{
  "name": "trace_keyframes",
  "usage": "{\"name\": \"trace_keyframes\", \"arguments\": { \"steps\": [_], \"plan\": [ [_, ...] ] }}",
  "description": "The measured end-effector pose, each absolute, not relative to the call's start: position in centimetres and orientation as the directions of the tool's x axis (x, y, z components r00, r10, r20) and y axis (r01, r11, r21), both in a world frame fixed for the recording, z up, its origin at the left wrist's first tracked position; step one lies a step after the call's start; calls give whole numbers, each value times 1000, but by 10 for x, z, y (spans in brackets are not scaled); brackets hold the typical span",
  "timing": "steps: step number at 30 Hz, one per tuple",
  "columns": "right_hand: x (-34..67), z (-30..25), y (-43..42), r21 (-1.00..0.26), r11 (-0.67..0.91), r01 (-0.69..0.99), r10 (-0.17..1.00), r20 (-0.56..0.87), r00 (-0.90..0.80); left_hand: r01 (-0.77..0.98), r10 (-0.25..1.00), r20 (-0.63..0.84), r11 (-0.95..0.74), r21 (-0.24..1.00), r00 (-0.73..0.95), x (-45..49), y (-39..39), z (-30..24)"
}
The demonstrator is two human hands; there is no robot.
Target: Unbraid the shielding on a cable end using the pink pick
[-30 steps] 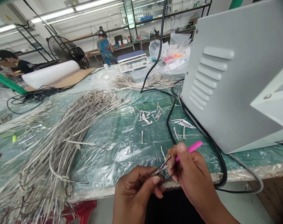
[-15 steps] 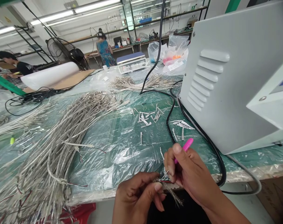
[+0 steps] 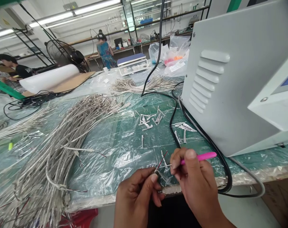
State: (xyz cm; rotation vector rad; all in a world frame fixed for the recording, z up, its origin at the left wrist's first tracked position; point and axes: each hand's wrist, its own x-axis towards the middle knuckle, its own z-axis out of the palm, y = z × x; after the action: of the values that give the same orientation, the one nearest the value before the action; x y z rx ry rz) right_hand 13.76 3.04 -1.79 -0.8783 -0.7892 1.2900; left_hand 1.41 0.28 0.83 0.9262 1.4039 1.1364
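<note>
Carefully, from the head view, the left hand (image 3: 136, 196) pinches a braided cable (image 3: 157, 169) between thumb and forefinger, just above the near edge of the plastic sheet (image 3: 125, 158), a thin red wire (image 3: 162, 161) sticking up. The right hand (image 3: 196, 172) curls closed around a pink tool (image 3: 202, 156), just beside it. A firm pinch close to the cable's end probably steadies fine wires best

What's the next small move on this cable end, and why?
Probably bring the pink-handled tool in the right hand onto the thin coloured wires held up by the left hand, since they stick out separated, right beside the tool.
</note>
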Motion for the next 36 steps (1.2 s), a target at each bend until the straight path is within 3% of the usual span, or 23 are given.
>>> {"name": "trace_keyframes", "arguments": {
  "steps": [5, 14, 26, 36],
  "plan": [
    [136, -19, 26, -945, 101, -310, 994, 82, 75, -37, 960, -238, 235, 971, -145, 14, 3, 7],
    [136, -15, 26, -956, 42, -290, 998, 30, 47, -67, 962, -233, 226, 972, -140, 13, 2, 5],
    [145, 3, 40, -936, -223, -271, 974, -206, -90, -76, 969, -203, 194, 978, -143, 12, 0, 4],
    [150, 2, 51, -911, -294, -290, 947, -235, -219, 59, 995, -103, 102, 993, 13, 4, 2, 5]
  ]
}}
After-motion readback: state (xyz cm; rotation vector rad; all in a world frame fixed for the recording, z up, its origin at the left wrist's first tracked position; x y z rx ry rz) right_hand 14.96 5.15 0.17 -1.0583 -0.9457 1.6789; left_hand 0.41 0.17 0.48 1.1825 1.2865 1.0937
